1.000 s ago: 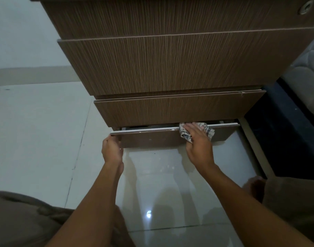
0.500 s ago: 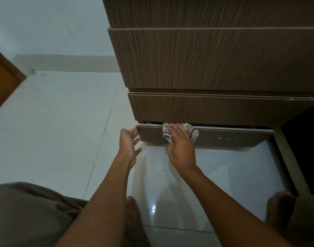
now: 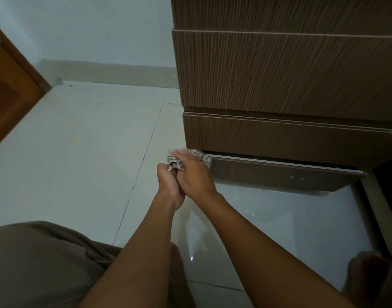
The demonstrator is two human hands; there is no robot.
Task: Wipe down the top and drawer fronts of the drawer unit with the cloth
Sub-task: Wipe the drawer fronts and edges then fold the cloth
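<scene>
The brown wood-grain drawer unit (image 3: 286, 72) fills the upper right. Its lowest drawer front (image 3: 279, 174) hangs tilted and slightly pulled out near the floor. A checked cloth (image 3: 201, 157) lies bunched at that front's left end. My right hand (image 3: 194, 174) lies flat over the cloth and presses it against the corner. My left hand (image 3: 167, 180) sits just left of it, touching the right hand, with its fingers pinching the cloth's lower left edge.
A glossy white tiled floor (image 3: 79, 152) spreads out to the left and below. An orange-brown wooden door (image 3: 10, 94) stands at the far left. My knee in brown cloth (image 3: 39, 263) is at the bottom left, and a bare foot (image 3: 366, 278) at the bottom right.
My right hand slid the cloth leftwards along the lowest drawer front to its left corner. My left hand let go of the drawer, opened, then joined the right hand at the cloth. The view swung left.
</scene>
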